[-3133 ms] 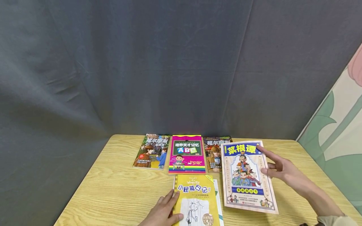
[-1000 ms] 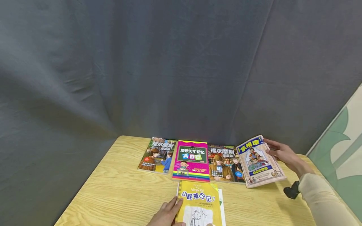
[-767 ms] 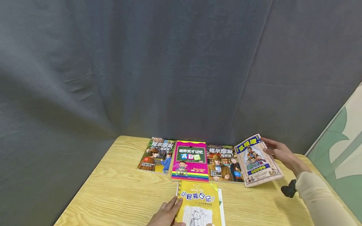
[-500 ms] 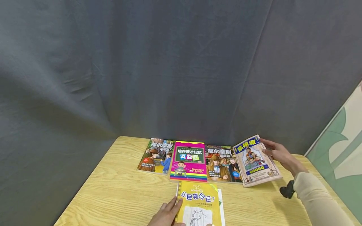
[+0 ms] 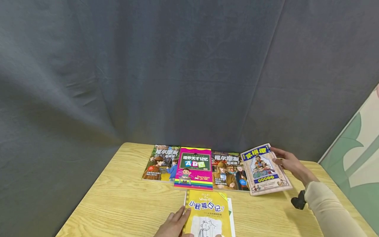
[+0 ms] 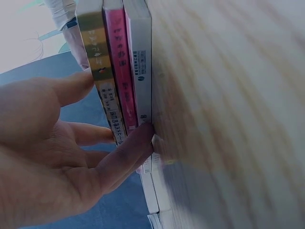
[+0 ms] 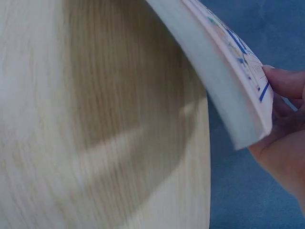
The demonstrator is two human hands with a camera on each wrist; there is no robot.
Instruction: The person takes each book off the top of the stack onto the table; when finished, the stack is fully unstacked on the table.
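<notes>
In the head view, my left hand grips the left side of a stack at the table's front. Its thumb lies on the yellow book; its fingers lie along the spines. The left wrist view shows a red-pink spine and a white spine below the yellow one. My right hand pinches the right edge of a cream-and-blue comic book. That edge is tilted up off the table. Its left edge meets a dark detective book, beside a pink ABC book and another detective book.
The row of books lies along the back edge of the wooden table, against a dark grey curtain. A patterned wall stands at the right. A small black device hangs at my right wrist.
The comic book has gone back and right, to the row's right end. Over the last second it has slid left, and the row has shifted left with it. My left hand stays at the stack.
</notes>
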